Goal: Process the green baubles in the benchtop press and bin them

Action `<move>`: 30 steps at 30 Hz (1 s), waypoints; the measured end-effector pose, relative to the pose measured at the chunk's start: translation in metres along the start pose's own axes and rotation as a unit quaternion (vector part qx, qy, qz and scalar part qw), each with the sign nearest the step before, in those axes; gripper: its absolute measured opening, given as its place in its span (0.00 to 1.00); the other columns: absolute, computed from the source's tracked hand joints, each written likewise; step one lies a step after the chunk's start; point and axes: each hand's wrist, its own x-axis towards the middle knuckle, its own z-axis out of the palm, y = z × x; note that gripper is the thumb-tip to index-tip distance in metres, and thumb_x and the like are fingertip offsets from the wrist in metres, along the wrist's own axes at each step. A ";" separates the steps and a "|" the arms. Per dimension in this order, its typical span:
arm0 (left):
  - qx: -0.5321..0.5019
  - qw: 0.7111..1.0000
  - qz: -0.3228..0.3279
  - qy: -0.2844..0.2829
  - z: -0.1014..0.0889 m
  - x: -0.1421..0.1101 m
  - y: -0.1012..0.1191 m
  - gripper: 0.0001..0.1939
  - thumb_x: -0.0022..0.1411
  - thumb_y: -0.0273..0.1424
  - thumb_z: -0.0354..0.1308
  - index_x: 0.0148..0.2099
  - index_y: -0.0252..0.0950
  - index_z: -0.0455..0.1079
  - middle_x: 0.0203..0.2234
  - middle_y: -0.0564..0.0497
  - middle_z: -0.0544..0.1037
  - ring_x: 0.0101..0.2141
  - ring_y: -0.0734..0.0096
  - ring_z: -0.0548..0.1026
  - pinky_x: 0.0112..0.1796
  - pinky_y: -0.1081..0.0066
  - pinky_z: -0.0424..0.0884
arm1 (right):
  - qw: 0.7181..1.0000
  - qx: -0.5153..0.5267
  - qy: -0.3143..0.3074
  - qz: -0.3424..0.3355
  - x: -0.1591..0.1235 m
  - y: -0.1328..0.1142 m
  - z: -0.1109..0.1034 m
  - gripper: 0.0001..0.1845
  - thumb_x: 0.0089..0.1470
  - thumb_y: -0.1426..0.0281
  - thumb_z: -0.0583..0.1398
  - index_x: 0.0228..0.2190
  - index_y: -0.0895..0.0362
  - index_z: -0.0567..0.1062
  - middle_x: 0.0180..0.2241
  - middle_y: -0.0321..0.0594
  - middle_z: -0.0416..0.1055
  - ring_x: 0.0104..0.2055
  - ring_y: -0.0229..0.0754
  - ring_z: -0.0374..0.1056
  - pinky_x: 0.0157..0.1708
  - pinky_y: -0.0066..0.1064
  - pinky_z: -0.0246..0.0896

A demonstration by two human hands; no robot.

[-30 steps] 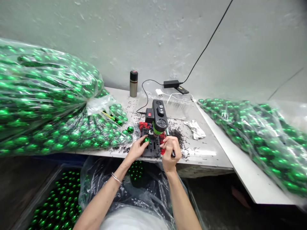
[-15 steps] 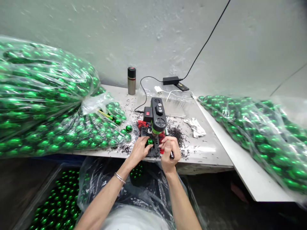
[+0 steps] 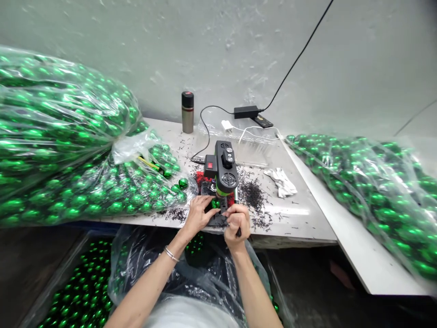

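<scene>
A small black and green bench machine [image 3: 226,168], which looks like a mini drill press, stands near the table's front edge. Under its head a shiny green ball [image 3: 215,203] sits on the black base, and my left hand [image 3: 199,214] pinches it from the left between thumb and fingers. My right hand [image 3: 237,223] is closed around a lever handle [image 3: 238,232] on the machine's right side, its fingertips close to the ball. Fingers hide most of the handle and part of the base.
Big clear bags of green balls [image 3: 68,136] crowd the left; another bag [image 3: 362,191] lies on a board at right. Small black bits [image 3: 251,193], white gloves [image 3: 280,182], a bottle [image 3: 187,112] and a power adapter [image 3: 246,112] are on the table [image 3: 300,223]. More balls [image 3: 78,287] lie below.
My right hand has moved slightly down and left, closer to the ball, with the lever handle in it. My left hand keeps its pinch on the ball. The camera view has shifted a little.
</scene>
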 end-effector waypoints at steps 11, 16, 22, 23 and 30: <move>-0.005 1.000 -0.002 0.001 0.001 0.000 0.001 0.15 0.64 0.36 0.62 0.51 0.37 0.75 0.45 0.43 0.80 0.47 0.56 0.74 0.50 0.56 0.68 | 0.999 -0.041 0.014 -0.024 -0.014 0.017 0.005 0.16 0.65 0.70 0.46 0.25 0.53 0.62 0.29 0.35 0.67 0.32 0.39 0.72 0.45 0.45 0.65; -0.008 1.000 -0.003 0.003 0.001 0.000 0.001 0.16 0.63 0.35 0.62 0.52 0.37 0.75 0.46 0.43 0.80 0.48 0.56 0.74 0.51 0.55 0.68 | 0.995 -0.064 -0.032 -0.064 -0.011 0.019 -0.001 0.15 0.65 0.71 0.47 0.26 0.54 0.63 0.31 0.36 0.68 0.33 0.39 0.73 0.43 0.42 0.66; -0.024 1.000 -0.015 0.000 0.002 0.005 0.002 0.16 0.61 0.34 0.65 0.51 0.37 0.75 0.46 0.43 0.80 0.49 0.55 0.74 0.51 0.54 0.68 | 0.996 -0.042 -0.028 -0.070 0.001 0.009 -0.002 0.15 0.64 0.71 0.48 0.25 0.54 0.65 0.30 0.37 0.68 0.33 0.39 0.71 0.35 0.36 0.67; -0.025 0.999 -0.020 0.002 0.002 0.006 0.002 0.16 0.60 0.34 0.65 0.51 0.37 0.75 0.46 0.43 0.80 0.49 0.55 0.74 0.51 0.54 0.68 | 0.999 -0.026 -0.015 -0.041 0.008 0.003 -0.003 0.16 0.64 0.71 0.48 0.25 0.54 0.65 0.29 0.37 0.68 0.32 0.39 0.70 0.32 0.35 0.66; -0.006 1.000 0.009 0.006 -0.013 -0.024 0.003 0.20 0.62 0.37 0.63 0.55 0.37 0.72 0.48 0.41 0.79 0.49 0.53 0.74 0.52 0.52 0.69 | 0.990 -0.007 -0.009 0.143 0.062 -0.038 -0.006 0.16 0.65 0.65 0.52 0.26 0.55 0.69 0.26 0.33 0.66 0.26 0.35 0.64 0.28 0.30 0.61</move>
